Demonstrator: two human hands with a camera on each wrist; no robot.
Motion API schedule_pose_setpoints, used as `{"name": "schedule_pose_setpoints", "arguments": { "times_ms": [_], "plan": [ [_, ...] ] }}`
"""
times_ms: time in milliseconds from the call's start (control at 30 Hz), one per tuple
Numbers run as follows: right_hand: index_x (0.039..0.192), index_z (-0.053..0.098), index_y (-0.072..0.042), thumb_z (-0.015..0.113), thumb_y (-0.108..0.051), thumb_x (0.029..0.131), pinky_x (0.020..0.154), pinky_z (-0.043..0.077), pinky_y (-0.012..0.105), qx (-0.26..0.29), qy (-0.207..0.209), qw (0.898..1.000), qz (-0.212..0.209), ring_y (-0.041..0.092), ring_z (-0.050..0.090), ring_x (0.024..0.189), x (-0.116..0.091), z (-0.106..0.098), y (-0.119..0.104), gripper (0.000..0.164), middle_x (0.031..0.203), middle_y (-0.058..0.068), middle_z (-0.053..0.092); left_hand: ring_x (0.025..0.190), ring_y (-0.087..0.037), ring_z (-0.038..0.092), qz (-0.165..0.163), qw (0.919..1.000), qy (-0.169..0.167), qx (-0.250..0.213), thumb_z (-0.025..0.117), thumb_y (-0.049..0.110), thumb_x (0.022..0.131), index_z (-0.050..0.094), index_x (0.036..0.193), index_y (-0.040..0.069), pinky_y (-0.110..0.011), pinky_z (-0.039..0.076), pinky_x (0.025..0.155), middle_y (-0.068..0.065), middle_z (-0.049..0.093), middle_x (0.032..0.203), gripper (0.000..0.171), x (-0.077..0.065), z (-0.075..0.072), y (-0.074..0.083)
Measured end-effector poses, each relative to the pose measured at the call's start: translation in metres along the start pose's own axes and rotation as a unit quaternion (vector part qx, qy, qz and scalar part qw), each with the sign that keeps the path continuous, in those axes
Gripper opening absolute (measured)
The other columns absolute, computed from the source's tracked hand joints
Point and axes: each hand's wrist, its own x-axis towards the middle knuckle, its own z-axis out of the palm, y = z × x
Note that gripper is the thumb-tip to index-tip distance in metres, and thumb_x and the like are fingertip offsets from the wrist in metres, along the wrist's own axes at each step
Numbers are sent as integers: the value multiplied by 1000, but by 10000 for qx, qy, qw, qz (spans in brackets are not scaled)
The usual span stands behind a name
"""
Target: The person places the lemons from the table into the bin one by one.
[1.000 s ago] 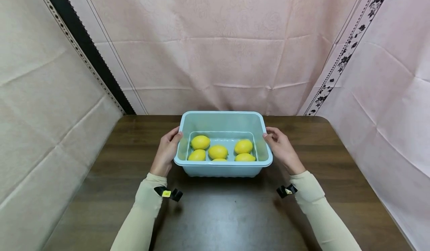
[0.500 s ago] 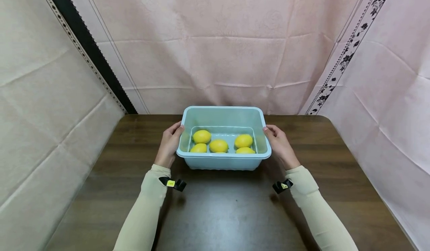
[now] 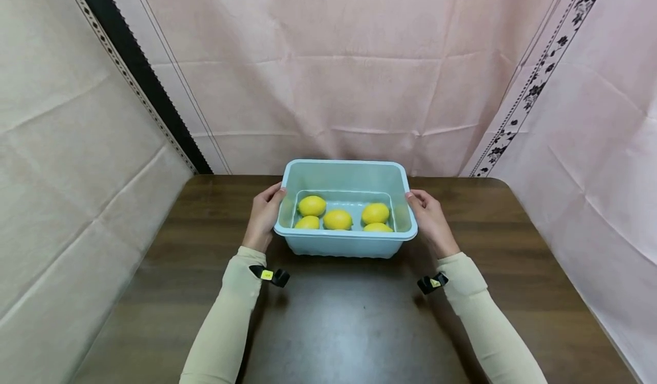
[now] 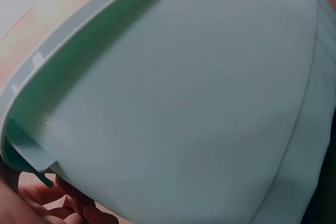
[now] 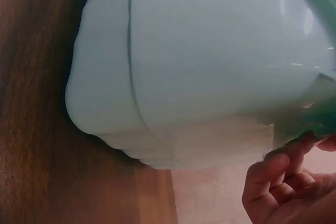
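Note:
A light blue plastic basin (image 3: 344, 246) with a wide rim is at the far part of the table, holding several yellow lemons (image 3: 337, 219). Some lemons at the near side are partly hidden behind the front wall. My left hand (image 3: 264, 215) grips the basin's left rim, thumb on top and fingers beneath. On the opposite side, my right hand (image 3: 432, 219) grips the right rim in the same way. In the left wrist view the outer wall (image 4: 199, 87) fills most of the picture, with curled fingers under the rim. The right wrist view shows fingertips (image 5: 275, 166) tucked below the rim.
The dark brown wooden table (image 3: 328, 327) extends toward me in front of the basin. A pale pink cloth (image 3: 359, 76) hangs close behind its far edge. White cloths (image 3: 77, 173) flank the table on both sides. Each wrist wears a small black camera (image 3: 277, 277).
Both hands have carried the basin with its lemons a little away from me and slightly to the right, mostly in the first half second. Their hold on the rim stays the same.

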Motion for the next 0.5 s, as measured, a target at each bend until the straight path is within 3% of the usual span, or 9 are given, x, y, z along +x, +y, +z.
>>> {"name": "schedule_pose_setpoints", "arguments": {
  "times_ms": [167, 300, 367, 500],
  "plan": [
    [153, 48, -1, 44, -48, 112, 86, 53, 24, -201, 47, 9990, -407, 32, 59, 116, 0, 1, 3, 62, 140, 25, 59, 126, -34, 55, 665, 9969, 359, 233, 57, 29, 110, 58, 151, 8, -49, 47, 109, -16, 59, 144, 46, -2, -3, 0],
    [146, 55, 2, 43, -44, 113, 83, 52, 25, -706, 384, 9928, -883, 34, 62, 111, 0, -3, 4, 58, 133, 25, 63, 115, -30, 57, 1301, 9856, 708, 813, 57, 30, 110, 60, 149, 8, -45, 48, 100, -16, 64, 133, 45, -4, -9, 0],
    [142, 58, 3, 44, -39, 114, 83, 53, 30, -1045, 659, 9854, -1173, 36, 63, 109, 0, -6, 6, 53, 128, 25, 65, 118, -29, 59, 1574, 9777, 818, 1122, 57, 32, 110, 58, 150, 8, -45, 49, 103, -16, 65, 133, 47, -4, -14, -2],
    [133, 62, 4, 52, -27, 112, 91, 53, 47, -1711, 1234, 9605, -1814, 40, 65, 109, 0, -15, 10, 39, 120, 25, 69, 124, -32, 61, 2043, 9595, 942, 1699, 57, 39, 110, 56, 152, 9, -51, 49, 107, -16, 65, 136, 52, -4, -27, -7]
  ]
}}
